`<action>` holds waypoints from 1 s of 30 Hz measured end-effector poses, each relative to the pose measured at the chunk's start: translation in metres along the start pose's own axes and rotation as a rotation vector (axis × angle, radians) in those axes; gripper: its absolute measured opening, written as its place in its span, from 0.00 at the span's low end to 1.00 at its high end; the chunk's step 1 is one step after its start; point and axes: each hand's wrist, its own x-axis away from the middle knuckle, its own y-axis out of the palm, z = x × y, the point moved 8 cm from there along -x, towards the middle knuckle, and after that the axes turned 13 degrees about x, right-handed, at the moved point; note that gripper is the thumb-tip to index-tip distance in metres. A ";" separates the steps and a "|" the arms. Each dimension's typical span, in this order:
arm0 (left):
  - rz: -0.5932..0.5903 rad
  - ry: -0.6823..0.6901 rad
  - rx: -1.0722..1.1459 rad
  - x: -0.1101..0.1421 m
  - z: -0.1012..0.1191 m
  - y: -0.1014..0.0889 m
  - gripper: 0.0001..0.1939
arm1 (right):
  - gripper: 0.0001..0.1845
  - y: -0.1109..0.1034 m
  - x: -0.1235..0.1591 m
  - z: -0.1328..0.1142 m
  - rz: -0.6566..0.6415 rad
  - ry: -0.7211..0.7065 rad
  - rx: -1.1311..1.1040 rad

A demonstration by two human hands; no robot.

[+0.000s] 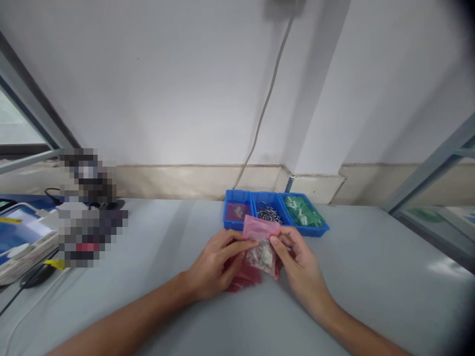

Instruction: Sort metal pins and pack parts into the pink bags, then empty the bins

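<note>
A pink plastic bag [261, 228] with small clear and pale parts inside is held up between both hands. My right hand [302, 269] pinches its right edge, thumb in front and fingers behind. From the left, my left hand [215, 262] closes on the bag's other edge, with a finger lying across its front. What the parts in the bag are, I cannot make out. Below the held bag, several more pink bags [245, 279] lie in a stack on the table, partly under my left hand.
Three blue bins stand side by side behind the hands: the left bin [225, 217] holds a pink bag, the middle bin [256, 198] many small metal pieces, the right bin [322, 230] green items. Power strips and cables [33, 257] lie at the left.
</note>
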 end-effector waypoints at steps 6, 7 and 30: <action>0.000 0.029 0.003 0.003 -0.001 -0.001 0.27 | 0.17 0.000 0.000 0.006 -0.011 0.014 -0.010; 0.008 0.021 0.003 0.004 -0.002 -0.002 0.27 | 0.19 0.000 0.000 0.007 -0.009 0.021 -0.024; 0.143 -0.175 0.158 0.002 -0.024 -0.008 0.19 | 0.22 0.007 0.006 0.003 -0.092 0.055 0.073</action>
